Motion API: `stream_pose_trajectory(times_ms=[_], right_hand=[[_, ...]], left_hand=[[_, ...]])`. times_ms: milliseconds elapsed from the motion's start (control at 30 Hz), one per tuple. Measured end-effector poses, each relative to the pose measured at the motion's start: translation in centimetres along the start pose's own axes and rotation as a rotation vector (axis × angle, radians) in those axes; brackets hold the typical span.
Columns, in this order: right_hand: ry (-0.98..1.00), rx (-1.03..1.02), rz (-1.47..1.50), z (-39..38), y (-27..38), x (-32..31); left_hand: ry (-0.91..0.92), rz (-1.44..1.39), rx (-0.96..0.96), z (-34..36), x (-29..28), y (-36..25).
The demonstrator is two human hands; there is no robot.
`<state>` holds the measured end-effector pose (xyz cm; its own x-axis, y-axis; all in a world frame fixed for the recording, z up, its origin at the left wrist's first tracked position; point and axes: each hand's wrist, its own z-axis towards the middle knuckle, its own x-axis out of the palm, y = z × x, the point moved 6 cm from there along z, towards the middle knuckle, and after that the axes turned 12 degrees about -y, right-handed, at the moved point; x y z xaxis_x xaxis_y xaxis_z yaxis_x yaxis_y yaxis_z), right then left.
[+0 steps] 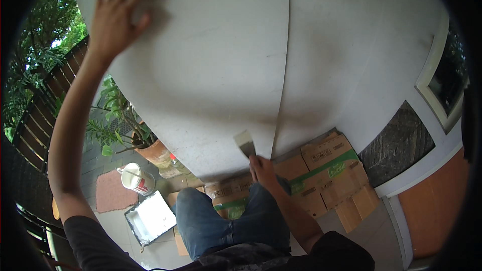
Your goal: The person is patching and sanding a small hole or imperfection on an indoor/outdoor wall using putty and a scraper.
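My left hand (116, 20) is raised high at the upper left with its fingers apart. It lies against or very close to the white wall (216, 60); I cannot tell whether it touches. Low in the middle, in front of my knees, my right hand (264, 171) is closed round the handle of a putty knife (245, 144). The knife's flat, pale-smeared blade points up and toward the wall. A dark vertical seam (287, 65) divides the wall, and faint smudges mark its surface.
Flattened cardboard (321, 175) covers the floor along the wall's foot. Left of my knees are a paint tray (150, 216) with white paint and a white bucket (137, 179). A potted plant (153, 153) stands by the wall's left edge, near a slatted fence (37, 120). A framed window (444, 75) is at right.
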<state>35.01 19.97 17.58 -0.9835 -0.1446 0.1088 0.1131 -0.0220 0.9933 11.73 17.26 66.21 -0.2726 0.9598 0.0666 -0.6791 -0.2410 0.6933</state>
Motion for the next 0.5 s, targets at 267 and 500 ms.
stream_pose_trajectory(times_ms=[267, 500], right_hand=[[-0.185, -0.203, 0.039, 7.1, 6.0, 2.4], [-0.162, -0.13, 0.107, 8.4, 6.6, 3.0]], left_hand=[[-0.242, -0.007, -0.085, -2.8, -1.6, 6.6], [0.051, -0.041, -0.218, -3.1, -1.3, 3.4]])
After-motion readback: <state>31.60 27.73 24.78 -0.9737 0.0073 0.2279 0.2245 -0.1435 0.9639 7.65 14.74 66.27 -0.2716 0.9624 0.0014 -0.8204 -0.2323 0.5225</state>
